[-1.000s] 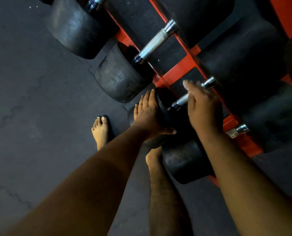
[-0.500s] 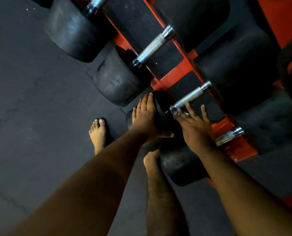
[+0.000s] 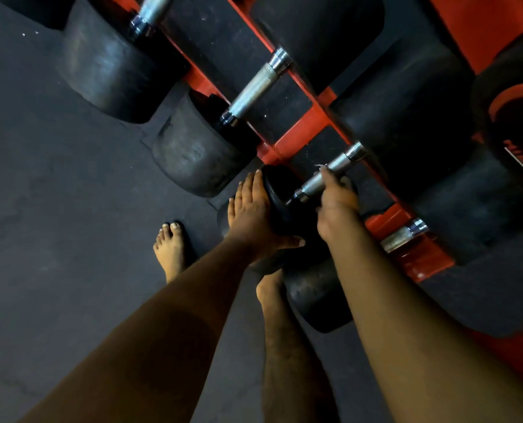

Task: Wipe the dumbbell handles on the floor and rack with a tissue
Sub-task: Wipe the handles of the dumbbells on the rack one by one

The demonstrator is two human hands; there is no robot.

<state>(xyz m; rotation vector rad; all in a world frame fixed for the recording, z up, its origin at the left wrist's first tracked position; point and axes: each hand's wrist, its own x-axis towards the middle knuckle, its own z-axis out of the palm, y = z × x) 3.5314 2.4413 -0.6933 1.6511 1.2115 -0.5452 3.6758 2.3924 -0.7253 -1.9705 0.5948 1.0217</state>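
The right hand (image 3: 335, 198) wraps the handle (image 3: 330, 175), probably over a tissue; left hand (image 3: 251, 215) lies flat, steadying the weight's near end.

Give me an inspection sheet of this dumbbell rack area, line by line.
Surface: dark rubber floor, scuffed.
Job's things: chrome dumbbell handle on the red rack; a scrap of white tissue shows at the fingers. Another handle above, one below.
Clutter: nothing seen.
Hands: left hand rests flat on the dumbbell's black end plate; right hand grips the handle.
Cables: nothing seen.
Surroundings: bare feet on the floor; a red-and-black weight plate at right.
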